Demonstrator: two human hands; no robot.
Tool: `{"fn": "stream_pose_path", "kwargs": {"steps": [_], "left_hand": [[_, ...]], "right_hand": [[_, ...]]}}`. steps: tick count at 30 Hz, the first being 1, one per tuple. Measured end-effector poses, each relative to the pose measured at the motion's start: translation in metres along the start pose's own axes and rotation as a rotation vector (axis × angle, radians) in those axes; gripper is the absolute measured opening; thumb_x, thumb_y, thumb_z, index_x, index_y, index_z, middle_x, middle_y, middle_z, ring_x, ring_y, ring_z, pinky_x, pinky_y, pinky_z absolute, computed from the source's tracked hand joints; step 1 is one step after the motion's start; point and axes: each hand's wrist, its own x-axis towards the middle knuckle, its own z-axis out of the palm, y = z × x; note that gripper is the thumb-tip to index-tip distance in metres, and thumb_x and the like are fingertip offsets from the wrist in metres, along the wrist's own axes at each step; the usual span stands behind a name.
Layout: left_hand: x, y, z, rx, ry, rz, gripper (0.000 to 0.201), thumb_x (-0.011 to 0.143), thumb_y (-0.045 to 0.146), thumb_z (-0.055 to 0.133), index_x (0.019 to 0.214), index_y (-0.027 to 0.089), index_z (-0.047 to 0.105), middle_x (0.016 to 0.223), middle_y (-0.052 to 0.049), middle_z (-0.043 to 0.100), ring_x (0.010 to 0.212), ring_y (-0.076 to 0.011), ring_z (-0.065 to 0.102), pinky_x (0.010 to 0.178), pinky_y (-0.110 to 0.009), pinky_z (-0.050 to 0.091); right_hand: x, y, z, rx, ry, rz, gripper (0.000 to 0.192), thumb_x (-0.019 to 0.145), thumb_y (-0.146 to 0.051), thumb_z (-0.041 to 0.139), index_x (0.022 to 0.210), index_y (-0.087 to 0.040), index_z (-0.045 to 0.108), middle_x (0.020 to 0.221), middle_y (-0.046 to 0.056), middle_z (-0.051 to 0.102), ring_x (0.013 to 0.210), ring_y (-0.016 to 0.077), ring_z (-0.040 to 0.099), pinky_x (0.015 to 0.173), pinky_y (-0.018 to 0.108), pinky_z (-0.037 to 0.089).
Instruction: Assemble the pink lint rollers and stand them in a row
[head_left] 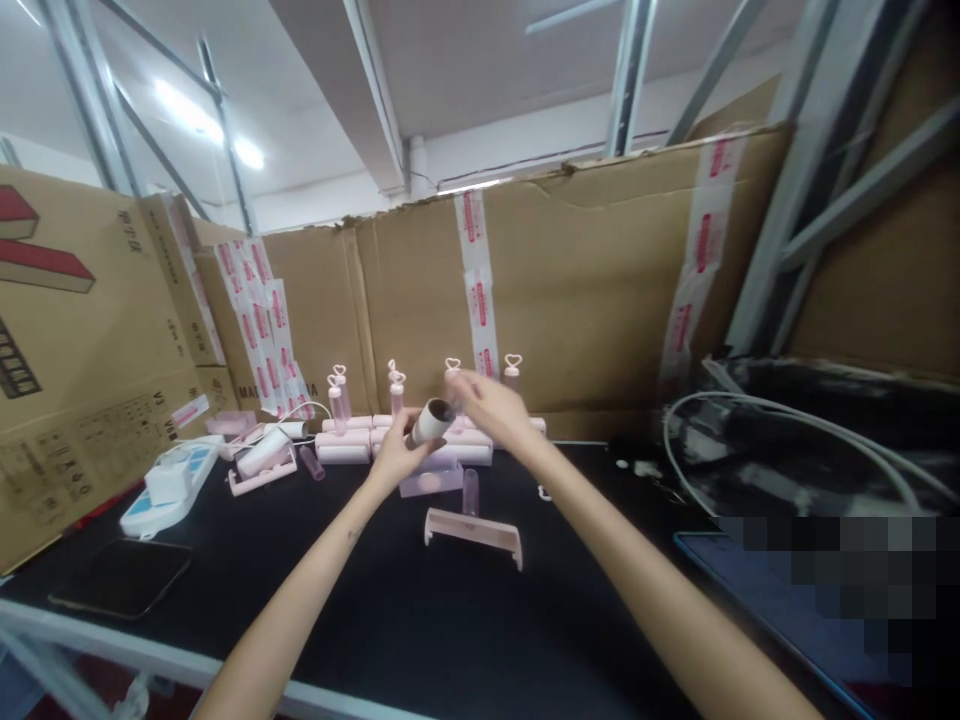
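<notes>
My left hand (pixel 394 455) grips a white paper roll (pixel 429 422), tilted with its open end up and to the right. My right hand (pixel 487 405) hovers just right of the roll's open end, fingers spread and blurred; whether it pinches a small part I cannot tell. Both hands are raised over the black table (pixel 390 610). Below them lie a pink U-shaped frame (pixel 474 530), a clear pink tube (pixel 470 492) and a pale pink block (pixel 431 480). Behind stand several pink rollers with heart-topped handles (pixel 341 415).
A white power strip (pixel 169 490) and a dark phone (pixel 124 578) lie at the left. Another roll in a pink frame (pixel 262 457) rests beyond them. Cardboard walls (pixel 585 290) close off the back and left. White cables (pixel 765 420) and dark plastic sit at the right.
</notes>
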Motion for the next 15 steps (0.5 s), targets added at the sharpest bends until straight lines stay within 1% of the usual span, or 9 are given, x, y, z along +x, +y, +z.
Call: {"fn": "stream_pose_path", "kwargs": {"steps": [2,3,4,6,8,10,12,13,15], "left_hand": [[-0.001,0.000,0.005,-0.042,-0.019,0.019,0.043,0.070,0.032,0.067,0.105,0.017,0.047,0.104,-0.006,0.061,0.093,-0.0176,0.059,0.081,-0.028,0.046],[-0.001,-0.001,0.007,-0.053,-0.018,0.018,0.043,0.071,0.032,0.066,0.105,0.017,0.046,0.104,-0.007,0.061,0.093,-0.0176,0.059,0.081,-0.028,0.046],[-0.002,-0.003,0.008,-0.051,-0.013,0.012,0.043,0.071,0.032,0.065,0.106,0.017,0.046,0.105,-0.007,0.061,0.094,-0.0177,0.059,0.081,-0.028,0.046],[-0.004,-0.008,0.007,0.020,-0.017,-0.001,0.044,0.072,0.032,0.064,0.109,0.017,0.047,0.107,-0.007,0.061,0.097,-0.0188,0.059,0.083,-0.030,0.045],[-0.005,-0.013,0.004,0.174,-0.048,-0.010,0.044,0.071,0.031,0.065,0.110,0.018,0.050,0.109,-0.007,0.061,0.101,-0.0211,0.057,0.086,-0.033,0.044],[-0.006,-0.018,0.000,0.360,-0.103,-0.021,0.047,0.069,0.032,0.067,0.112,0.020,0.052,0.109,-0.007,0.061,0.102,-0.0236,0.056,0.088,-0.037,0.043],[-0.008,-0.021,-0.004,0.489,-0.156,-0.033,0.049,0.070,0.034,0.066,0.115,0.020,0.051,0.111,-0.007,0.061,0.104,-0.0248,0.056,0.090,-0.039,0.042],[-0.009,-0.023,-0.005,0.519,-0.177,-0.036,0.049,0.071,0.035,0.065,0.116,0.020,0.051,0.112,-0.007,0.060,0.105,-0.0249,0.055,0.091,-0.040,0.041],[-0.011,-0.025,-0.007,0.531,-0.195,-0.036,0.047,0.073,0.037,0.063,0.115,0.021,0.051,0.115,-0.007,0.059,0.109,-0.0245,0.053,0.095,-0.040,0.040]], "right_hand": [[-0.002,0.006,0.012,-0.007,-0.061,0.003,0.020,0.080,-0.038,0.048,0.081,-0.019,0.052,0.085,0.005,0.056,0.082,0.0202,0.056,0.079,0.036,0.041],[-0.002,0.009,0.016,0.004,-0.069,-0.001,0.020,0.079,-0.037,0.049,0.088,-0.019,0.051,0.093,0.006,0.056,0.089,0.0206,0.055,0.084,0.037,0.041],[-0.001,0.010,0.016,0.025,-0.060,-0.006,0.023,0.080,-0.036,0.047,0.095,-0.019,0.049,0.100,0.007,0.055,0.096,0.0203,0.054,0.087,0.037,0.040],[0.001,0.011,0.009,0.156,0.023,-0.053,0.026,0.084,-0.034,0.038,0.105,-0.020,0.043,0.108,0.008,0.053,0.102,0.0177,0.052,0.088,0.035,0.040],[0.001,0.008,-0.007,0.350,0.140,-0.120,0.024,0.084,-0.027,0.033,0.106,-0.021,0.041,0.103,0.006,0.055,0.092,0.0146,0.056,0.081,0.030,0.044],[-0.005,0.005,-0.027,0.433,0.182,-0.136,0.020,0.081,-0.021,0.035,0.097,-0.021,0.046,0.084,0.001,0.057,0.069,0.0119,0.056,0.065,0.026,0.045],[-0.017,0.005,-0.041,0.312,0.096,-0.099,0.016,0.077,-0.019,0.038,0.084,-0.019,0.052,0.068,-0.002,0.054,0.055,0.0107,0.050,0.055,0.024,0.041],[-0.025,0.006,-0.044,0.212,0.013,-0.088,0.016,0.076,-0.019,0.040,0.078,-0.019,0.055,0.065,-0.001,0.054,0.055,0.0113,0.050,0.055,0.024,0.040],[-0.042,0.012,-0.044,0.004,-0.200,-0.098,0.017,0.074,-0.019,0.044,0.073,-0.018,0.061,0.068,0.001,0.060,0.063,0.0141,0.055,0.060,0.025,0.041]]}}
